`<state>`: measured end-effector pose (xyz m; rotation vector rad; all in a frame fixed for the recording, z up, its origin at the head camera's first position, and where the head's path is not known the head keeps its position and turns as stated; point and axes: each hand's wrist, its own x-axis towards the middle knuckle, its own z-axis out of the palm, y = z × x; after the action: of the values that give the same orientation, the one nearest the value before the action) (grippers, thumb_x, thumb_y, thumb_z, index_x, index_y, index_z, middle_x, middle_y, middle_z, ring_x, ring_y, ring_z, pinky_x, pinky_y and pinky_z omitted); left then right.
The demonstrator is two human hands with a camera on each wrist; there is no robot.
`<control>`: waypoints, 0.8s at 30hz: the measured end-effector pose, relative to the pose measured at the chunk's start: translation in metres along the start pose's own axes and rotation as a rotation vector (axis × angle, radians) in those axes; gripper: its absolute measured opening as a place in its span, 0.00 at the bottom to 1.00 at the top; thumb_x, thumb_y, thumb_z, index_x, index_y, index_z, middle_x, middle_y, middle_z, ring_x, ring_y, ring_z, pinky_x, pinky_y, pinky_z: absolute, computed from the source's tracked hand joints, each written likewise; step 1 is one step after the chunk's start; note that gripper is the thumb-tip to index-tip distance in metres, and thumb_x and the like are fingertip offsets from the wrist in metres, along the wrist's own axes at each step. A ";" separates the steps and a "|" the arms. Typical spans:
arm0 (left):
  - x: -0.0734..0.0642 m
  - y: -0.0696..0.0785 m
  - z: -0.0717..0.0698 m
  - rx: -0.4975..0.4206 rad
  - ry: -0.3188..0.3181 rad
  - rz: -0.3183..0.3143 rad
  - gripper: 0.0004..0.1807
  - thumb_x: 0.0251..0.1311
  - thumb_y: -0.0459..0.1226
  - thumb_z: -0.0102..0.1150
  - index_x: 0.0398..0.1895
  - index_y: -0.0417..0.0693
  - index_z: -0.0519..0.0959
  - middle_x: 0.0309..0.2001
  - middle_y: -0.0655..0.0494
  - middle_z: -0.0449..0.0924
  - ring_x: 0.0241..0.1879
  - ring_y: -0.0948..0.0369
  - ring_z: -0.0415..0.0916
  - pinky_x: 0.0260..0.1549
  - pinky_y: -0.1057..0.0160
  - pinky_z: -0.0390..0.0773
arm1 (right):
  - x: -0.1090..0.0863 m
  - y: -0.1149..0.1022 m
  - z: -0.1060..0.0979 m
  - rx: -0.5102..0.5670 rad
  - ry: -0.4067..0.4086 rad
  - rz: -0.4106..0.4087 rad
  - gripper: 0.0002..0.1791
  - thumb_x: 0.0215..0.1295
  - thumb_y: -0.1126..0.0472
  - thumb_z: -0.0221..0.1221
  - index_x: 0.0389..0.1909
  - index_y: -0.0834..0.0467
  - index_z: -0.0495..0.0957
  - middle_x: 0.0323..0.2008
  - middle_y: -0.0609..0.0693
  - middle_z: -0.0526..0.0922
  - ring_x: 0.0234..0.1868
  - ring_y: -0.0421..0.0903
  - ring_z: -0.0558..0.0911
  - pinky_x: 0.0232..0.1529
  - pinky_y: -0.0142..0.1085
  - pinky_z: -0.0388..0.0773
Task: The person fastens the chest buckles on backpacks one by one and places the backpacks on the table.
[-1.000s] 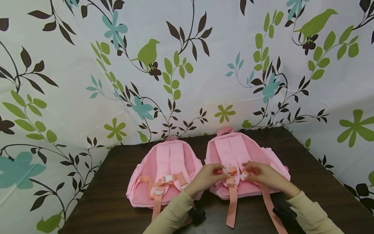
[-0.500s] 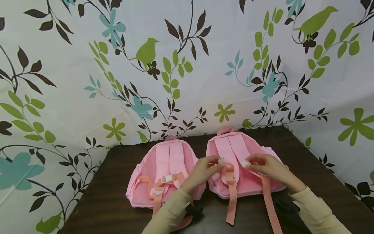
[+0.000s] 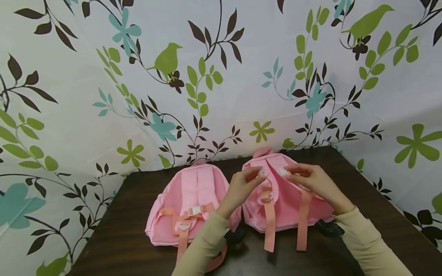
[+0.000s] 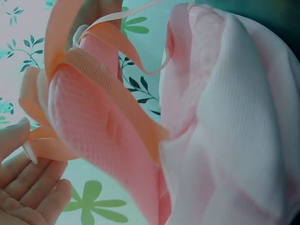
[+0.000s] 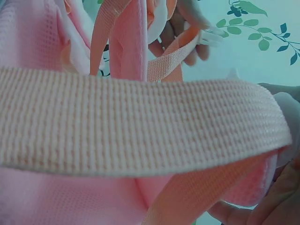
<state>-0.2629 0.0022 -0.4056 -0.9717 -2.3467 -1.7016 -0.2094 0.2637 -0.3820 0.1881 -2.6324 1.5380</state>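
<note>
Two pink backpacks lie on the table, back panels up. Over the right backpack (image 3: 290, 209), my left hand (image 3: 238, 191) pinches a white plastic buckle half (image 3: 263, 171) on an orange strap. My right hand (image 3: 315, 182) pinches the other white buckle half (image 3: 284, 172). The halves face each other, a small gap apart, and the shoulder straps are lifted with them. Webbing tails (image 3: 269, 226) hang over the bag's lower edge. In the right wrist view, wide orange webbing (image 5: 140, 122) crosses in front, partly hiding the right hand (image 5: 276, 201).
Beside it, the left backpack (image 3: 188, 182) has its white chest buckle (image 3: 197, 210) fastened across its straps. The dark wooden table (image 3: 114, 237) meets a leaf-and-bird patterned cloth (image 3: 224, 96) behind. Black wrist-worn devices (image 3: 329, 228) sit under the forearms.
Both hands have risen away from the table edge, lifting the buckle halves and shoulder straps, and the halves have come closer together. The right webbing tail has been drawn upward and left.
</note>
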 end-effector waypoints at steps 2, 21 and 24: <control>0.001 0.000 0.004 -0.035 0.006 0.002 0.20 0.65 0.48 0.66 0.58 0.52 0.82 0.50 0.58 0.85 0.49 0.65 0.82 0.51 0.63 0.80 | -0.001 0.000 0.000 -0.002 -0.002 0.004 0.29 0.65 0.44 0.66 0.61 0.56 0.80 0.58 0.59 0.81 0.54 0.57 0.81 0.44 0.41 0.84; -0.001 -0.001 0.018 -0.117 -0.045 -0.029 0.13 0.63 0.47 0.68 0.46 0.54 0.84 0.46 0.64 0.85 0.53 0.66 0.80 0.58 0.48 0.76 | 0.001 0.001 0.002 -0.033 -0.019 -0.007 0.28 0.63 0.44 0.68 0.58 0.56 0.82 0.53 0.56 0.84 0.53 0.56 0.81 0.46 0.40 0.81; -0.002 -0.001 0.020 -0.127 -0.054 -0.025 0.13 0.63 0.47 0.68 0.46 0.53 0.84 0.45 0.63 0.85 0.54 0.65 0.80 0.58 0.47 0.76 | 0.000 0.003 0.003 -0.030 -0.024 -0.026 0.26 0.64 0.47 0.68 0.58 0.58 0.82 0.53 0.57 0.84 0.54 0.57 0.82 0.46 0.38 0.81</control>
<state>-0.2560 0.0187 -0.4146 -1.0245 -2.3173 -1.8772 -0.2097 0.2630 -0.3863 0.2390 -2.6587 1.4965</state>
